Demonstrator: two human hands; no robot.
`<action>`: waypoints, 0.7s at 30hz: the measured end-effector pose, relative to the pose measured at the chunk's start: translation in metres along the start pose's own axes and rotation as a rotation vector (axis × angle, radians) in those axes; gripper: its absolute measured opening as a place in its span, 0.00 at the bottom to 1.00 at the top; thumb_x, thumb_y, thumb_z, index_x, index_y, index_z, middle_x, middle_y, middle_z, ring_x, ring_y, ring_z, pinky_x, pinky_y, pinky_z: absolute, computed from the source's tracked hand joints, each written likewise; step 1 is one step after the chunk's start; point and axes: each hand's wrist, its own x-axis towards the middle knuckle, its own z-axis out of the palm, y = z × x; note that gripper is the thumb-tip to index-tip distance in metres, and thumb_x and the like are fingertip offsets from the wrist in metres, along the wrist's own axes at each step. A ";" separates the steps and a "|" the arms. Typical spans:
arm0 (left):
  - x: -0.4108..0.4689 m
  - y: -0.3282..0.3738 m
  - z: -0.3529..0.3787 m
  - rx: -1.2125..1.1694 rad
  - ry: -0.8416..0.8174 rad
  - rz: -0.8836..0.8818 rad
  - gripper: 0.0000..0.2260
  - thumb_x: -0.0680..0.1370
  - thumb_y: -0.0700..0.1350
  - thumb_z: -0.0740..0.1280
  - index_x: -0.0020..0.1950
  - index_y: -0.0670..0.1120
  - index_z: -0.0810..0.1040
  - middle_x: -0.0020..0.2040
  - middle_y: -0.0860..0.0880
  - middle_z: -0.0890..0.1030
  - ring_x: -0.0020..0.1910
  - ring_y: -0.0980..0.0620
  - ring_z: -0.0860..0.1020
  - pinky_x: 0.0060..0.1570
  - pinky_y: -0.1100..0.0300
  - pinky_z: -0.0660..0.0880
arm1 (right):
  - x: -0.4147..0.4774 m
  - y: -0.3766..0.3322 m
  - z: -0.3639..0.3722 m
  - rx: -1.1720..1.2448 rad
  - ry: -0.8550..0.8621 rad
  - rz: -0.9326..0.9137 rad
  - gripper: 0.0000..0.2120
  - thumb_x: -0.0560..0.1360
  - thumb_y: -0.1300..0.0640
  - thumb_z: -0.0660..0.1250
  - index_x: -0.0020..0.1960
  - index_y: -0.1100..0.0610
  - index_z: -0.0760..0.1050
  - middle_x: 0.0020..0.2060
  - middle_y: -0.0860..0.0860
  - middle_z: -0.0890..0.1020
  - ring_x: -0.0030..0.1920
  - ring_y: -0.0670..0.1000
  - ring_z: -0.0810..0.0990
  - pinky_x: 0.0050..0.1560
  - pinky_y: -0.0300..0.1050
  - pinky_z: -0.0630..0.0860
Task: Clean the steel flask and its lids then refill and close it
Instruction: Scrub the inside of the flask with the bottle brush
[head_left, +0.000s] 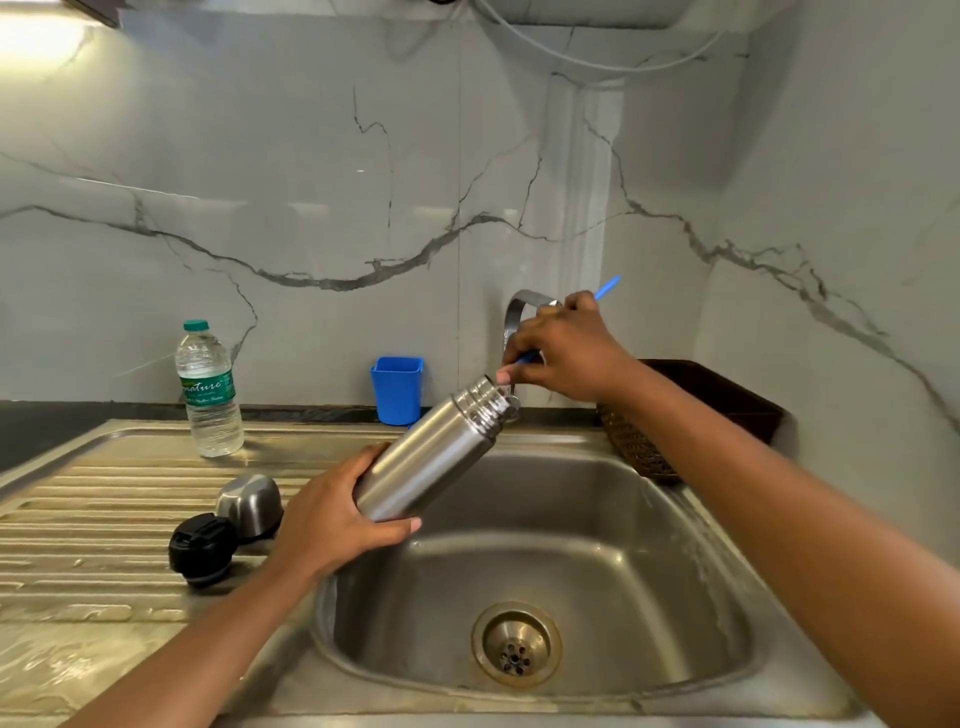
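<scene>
Nearest the person, the sink (613, 525) lies open below the work, so drips from the scrubbing should fall in its basin. The left hand (332, 519) has its grip wrapped round the bottom end of the flask (431, 457), fingers over the top and thumb underneath, holding it tilted above the basin with the mouth raised up and away towards the right. That tilt looks sensible, but the steel is probably wet and slick, so a firm hold low on the body would steady it against the pushing. On the ribbed drainboard to the left, the black inner lid (202, 548) and the steel cap (250, 503) sit just beside each other, awaiting their own wash. Farther on, the right hand (566, 353) has its grip pinched on the blue handle of a brush (608, 287), whose lower end meets the flask's mouth; the bristles are hidden. Long strokes in line with the neck, with the flask turned between them, would likely reach every wall. Behind stands the tap (519, 306), ready for rinsing, and on the tabletop at the wall a water bottle (209, 395), likely the refill.
</scene>
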 end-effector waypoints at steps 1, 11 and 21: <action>0.000 -0.003 0.000 0.007 -0.004 -0.005 0.43 0.54 0.69 0.71 0.66 0.54 0.72 0.49 0.58 0.77 0.44 0.57 0.76 0.37 0.69 0.67 | -0.001 -0.003 0.004 -0.014 -0.012 -0.002 0.13 0.72 0.38 0.65 0.48 0.45 0.80 0.41 0.41 0.80 0.47 0.45 0.71 0.49 0.44 0.53; 0.008 -0.015 -0.014 -0.119 -0.124 0.055 0.38 0.47 0.76 0.68 0.54 0.65 0.68 0.45 0.66 0.75 0.42 0.62 0.77 0.39 0.70 0.68 | -0.038 0.002 0.008 -0.462 0.292 -0.391 0.11 0.78 0.48 0.60 0.49 0.51 0.79 0.34 0.49 0.76 0.34 0.53 0.76 0.38 0.46 0.67; 0.007 -0.011 -0.019 0.296 0.124 0.177 0.40 0.58 0.70 0.64 0.64 0.49 0.74 0.50 0.50 0.81 0.43 0.48 0.80 0.36 0.58 0.74 | -0.014 -0.002 -0.033 0.019 -0.460 0.063 0.15 0.77 0.42 0.61 0.50 0.51 0.80 0.35 0.48 0.78 0.37 0.50 0.76 0.40 0.44 0.68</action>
